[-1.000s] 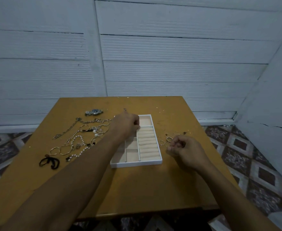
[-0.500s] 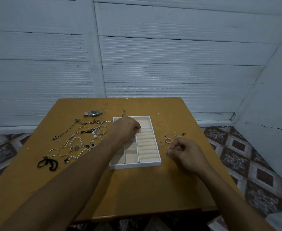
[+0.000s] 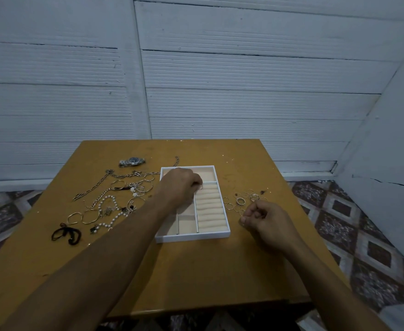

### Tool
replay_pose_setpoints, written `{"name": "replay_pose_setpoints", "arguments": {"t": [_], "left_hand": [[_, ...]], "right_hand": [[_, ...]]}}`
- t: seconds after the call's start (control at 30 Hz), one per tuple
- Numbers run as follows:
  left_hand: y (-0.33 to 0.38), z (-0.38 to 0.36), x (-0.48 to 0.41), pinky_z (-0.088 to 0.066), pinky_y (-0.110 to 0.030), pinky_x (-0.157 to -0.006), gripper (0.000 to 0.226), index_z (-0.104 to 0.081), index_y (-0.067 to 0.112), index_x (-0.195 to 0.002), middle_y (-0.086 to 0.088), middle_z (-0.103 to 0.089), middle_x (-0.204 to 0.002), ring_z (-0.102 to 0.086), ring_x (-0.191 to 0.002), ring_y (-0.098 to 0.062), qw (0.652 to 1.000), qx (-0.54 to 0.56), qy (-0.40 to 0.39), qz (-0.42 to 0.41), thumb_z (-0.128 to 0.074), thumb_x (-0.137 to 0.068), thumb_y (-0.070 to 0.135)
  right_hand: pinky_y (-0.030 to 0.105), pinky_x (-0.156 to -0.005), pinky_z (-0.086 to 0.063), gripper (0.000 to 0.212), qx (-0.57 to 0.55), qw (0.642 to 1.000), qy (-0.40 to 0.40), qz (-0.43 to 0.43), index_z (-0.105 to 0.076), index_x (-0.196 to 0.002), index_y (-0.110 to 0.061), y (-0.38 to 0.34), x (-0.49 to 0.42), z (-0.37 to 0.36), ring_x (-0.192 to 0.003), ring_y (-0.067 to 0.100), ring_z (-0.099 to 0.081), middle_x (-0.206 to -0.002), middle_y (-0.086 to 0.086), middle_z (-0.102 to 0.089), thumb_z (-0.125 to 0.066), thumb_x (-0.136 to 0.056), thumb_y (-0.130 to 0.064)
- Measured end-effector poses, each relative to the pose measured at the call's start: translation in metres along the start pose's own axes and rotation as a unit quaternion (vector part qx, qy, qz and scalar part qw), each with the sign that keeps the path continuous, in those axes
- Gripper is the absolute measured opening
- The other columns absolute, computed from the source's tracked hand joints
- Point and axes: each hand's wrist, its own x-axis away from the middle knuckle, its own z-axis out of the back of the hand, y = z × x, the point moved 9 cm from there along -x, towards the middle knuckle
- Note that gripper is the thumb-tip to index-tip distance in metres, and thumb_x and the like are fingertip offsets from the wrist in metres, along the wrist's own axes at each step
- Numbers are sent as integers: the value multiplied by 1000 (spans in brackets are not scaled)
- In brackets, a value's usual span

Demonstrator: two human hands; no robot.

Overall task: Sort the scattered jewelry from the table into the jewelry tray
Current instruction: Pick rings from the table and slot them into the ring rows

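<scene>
The white jewelry tray [image 3: 191, 236] with beige lining sits mid-table. My left hand [image 3: 178, 186] hovers over its far half, fingertips pinching a small ring [image 3: 200, 187] just above the top of the ring rolls [image 3: 209, 206]. My right hand [image 3: 266, 219] rests right of the tray with its fingers curled together; I cannot make out anything inside it. Several loose rings [image 3: 240, 200] lie between that hand and the tray. Left of the tray lies a tangle of chains [image 3: 93, 187], a pearl bracelet [image 3: 108, 199] and gold bangles [image 3: 90, 216].
A silver wristwatch [image 3: 131, 161] lies at the far left of the wooden table [image 3: 196, 278]. A black cord [image 3: 66, 234] sits near the left edge. A short chain [image 3: 176, 160] lies behind the tray. A white panelled wall stands behind, with patterned floor tiles on both sides.
Both hands stay almost where they were. The view has shifted slightly, and the left hand's fingertips have settled a little lower over the ring rolls.
</scene>
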Motion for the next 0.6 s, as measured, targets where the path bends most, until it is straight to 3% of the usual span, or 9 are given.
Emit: {"name": "replay_pose_setpoints", "arguments": {"t": [0.4,0.5,0.6], "left_hand": [[10,-7,2,-47,-36,-74,28,-76,15,-101,-6,-69,-96,-56,-93,-28,997,-50,-5,-60,-63,-78,5],[13,-8,7,-48,-39,-76,33,-75,14,-105,-8,-69,-97,-56,-93,-30,995,-70,-6,-76,-69,-73,7],[15,-12,11,-46,-38,-78,43,-71,15,-114,-6,-67,-102,-55,-95,-27,990,-111,-26,-88,-75,-71,15]], "right_hand": [[11,-43,-33,11,1,1000,6,-4,-67,-75,-17,4,-2,3,-46,2,-43,-58,-2,-55,-77,-80,-19],[14,-46,-33,11,3,1000,8,-4,-67,-74,-17,5,-2,5,-47,3,-43,-57,-3,-54,-76,-80,-20],[21,-51,-35,10,-2,1000,8,-6,-68,-76,-16,5,-4,5,-54,7,-46,-64,7,-59,-75,-81,-20]]}}
